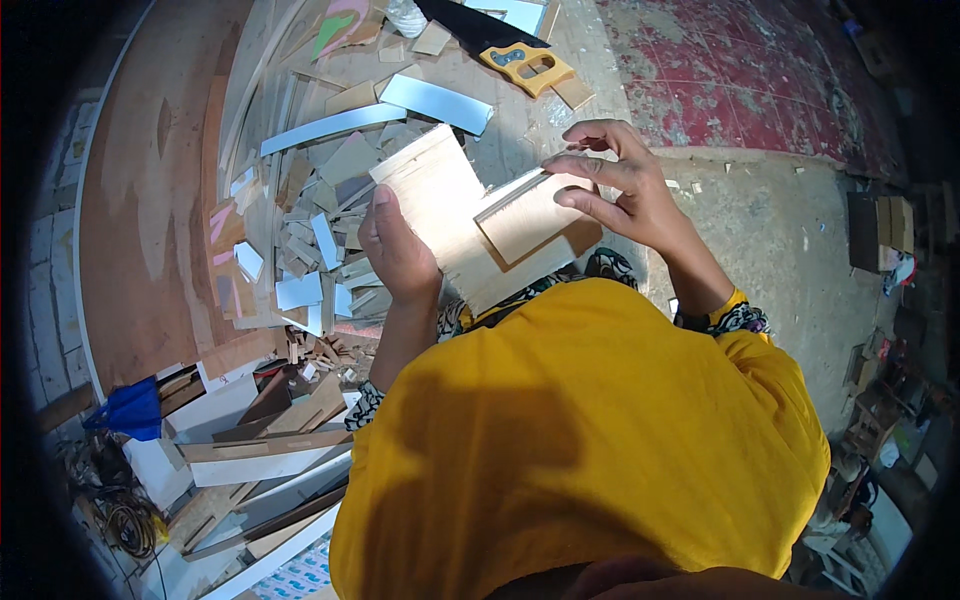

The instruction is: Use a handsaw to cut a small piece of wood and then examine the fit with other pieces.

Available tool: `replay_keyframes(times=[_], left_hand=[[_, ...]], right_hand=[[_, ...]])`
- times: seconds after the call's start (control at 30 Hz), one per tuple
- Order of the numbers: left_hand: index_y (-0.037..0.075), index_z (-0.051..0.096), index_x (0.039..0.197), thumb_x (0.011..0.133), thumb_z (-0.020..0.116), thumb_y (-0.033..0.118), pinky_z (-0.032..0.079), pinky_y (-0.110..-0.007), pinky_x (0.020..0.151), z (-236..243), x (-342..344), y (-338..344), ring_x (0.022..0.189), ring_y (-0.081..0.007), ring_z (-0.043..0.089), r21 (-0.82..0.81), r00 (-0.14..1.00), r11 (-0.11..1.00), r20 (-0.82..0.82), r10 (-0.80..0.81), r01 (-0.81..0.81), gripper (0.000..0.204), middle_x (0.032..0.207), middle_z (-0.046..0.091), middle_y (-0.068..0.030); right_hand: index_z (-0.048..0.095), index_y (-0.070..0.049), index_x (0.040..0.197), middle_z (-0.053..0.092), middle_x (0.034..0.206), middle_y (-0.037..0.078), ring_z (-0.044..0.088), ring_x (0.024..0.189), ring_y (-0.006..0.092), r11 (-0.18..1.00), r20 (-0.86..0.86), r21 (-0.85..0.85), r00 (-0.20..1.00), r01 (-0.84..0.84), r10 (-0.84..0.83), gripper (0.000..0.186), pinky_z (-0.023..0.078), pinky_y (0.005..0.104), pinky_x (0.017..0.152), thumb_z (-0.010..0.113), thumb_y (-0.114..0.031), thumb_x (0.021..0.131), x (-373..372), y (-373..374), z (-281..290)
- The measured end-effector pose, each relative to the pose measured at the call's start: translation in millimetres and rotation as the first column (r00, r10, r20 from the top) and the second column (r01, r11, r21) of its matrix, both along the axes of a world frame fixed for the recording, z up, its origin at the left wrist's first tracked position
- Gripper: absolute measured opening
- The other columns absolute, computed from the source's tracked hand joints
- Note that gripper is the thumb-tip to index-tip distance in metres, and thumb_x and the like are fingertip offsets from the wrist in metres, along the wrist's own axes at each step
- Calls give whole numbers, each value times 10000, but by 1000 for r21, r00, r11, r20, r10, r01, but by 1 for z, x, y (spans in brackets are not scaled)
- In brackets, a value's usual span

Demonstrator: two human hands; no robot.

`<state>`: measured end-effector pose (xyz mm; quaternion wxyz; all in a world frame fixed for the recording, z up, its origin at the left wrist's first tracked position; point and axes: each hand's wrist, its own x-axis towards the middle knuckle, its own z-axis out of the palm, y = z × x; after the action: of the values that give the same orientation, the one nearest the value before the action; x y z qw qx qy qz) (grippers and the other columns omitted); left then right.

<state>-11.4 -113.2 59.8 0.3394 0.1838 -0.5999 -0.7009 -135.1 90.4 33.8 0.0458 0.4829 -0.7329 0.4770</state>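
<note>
My left hand [402, 245] is closed on the left edge of a pale wooden board [430, 185], with the thumb lying along its face. The board is tilted in front of my body. Against its lower right part lies a smaller pale wooden piece [530, 218] with a dark slit-like line near its upper edge. At the right end of that piece is my right hand [625, 185]. Its thumb rests over the face and its fingertips are at the upper edge, gripping it. The lower edge of the board is close to my yellow clothing [590, 400].
Many wood offcuts [315, 200] and light-blue strips [437, 103] lie left and ahead. A handsaw with a yellow handle [525, 65] lies at the top. Large brown sheets [150, 200] stretch along the left. Long boards [260, 450] are piled lower left, near a coiled cable [132, 527].
</note>
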Motion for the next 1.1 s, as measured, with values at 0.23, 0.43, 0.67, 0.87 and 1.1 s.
replay_keyframes(times=[0.23, 0.43, 0.67, 0.87, 1.1], left_hand=[[-64, 570, 1024, 963, 365, 277, 456, -262, 753, 0, 1, 0, 838, -149, 588, -25, 1000, 999, -14, -22, 22, 403, 942, 618, -111], [-64, 564, 1037, 964, 369, 297, 461, -265, 758, -2, -5, 5, 845, -162, 594, 61, 999, 998, -20, 32, -31, 417, 951, 616, -113], [-45, 528, 1061, 934, 453, 227, 456, -262, 772, -25, 2, 7, 851, -152, 590, 192, 984, 966, -47, -169, 175, 310, 981, 606, -103], [-30, 507, 1092, 772, 622, 7, 453, -260, 805, -20, 5, 22, 882, -134, 584, 88, 951, 952, 72, -301, 294, 343, 1002, 603, -85], [-27, 500, 1109, 697, 645, -40, 484, -286, 792, -19, 3, -1, 894, -165, 605, 273, 960, 937, 114, -256, 217, 437, 978, 609, -89]], right_hand=[[667, -61, 994, 534, 1025, 120, 556, 907, 218, 973, 222, -183, 970, 140, -98, 335, 466, 307, 751, 757, -218, 711, 6, -10, -14], [570, -38, 1062, 478, 1090, 86, 534, 944, 140, 965, 480, -173, 872, 197, -92, 338, 478, 255, 752, 711, -135, 770, 14, -16, -25], [585, -31, 982, 489, 1022, 88, 538, 842, 144, 907, 465, -306, 877, 288, -121, 310, 477, 264, 708, 731, -177, 752, 6, -22, -43], [584, -32, 972, 487, 1017, 84, 532, 850, 142, 900, 467, -276, 866, 336, -180, 307, 469, 263, 718, 741, -158, 741, 7, -19, -25], [526, -100, 1214, 474, 1190, 89, 551, 835, 141, 973, 278, -230, 958, -4, 69, 748, 476, 236, 628, 852, -263, 561, -13, 3, 1]])
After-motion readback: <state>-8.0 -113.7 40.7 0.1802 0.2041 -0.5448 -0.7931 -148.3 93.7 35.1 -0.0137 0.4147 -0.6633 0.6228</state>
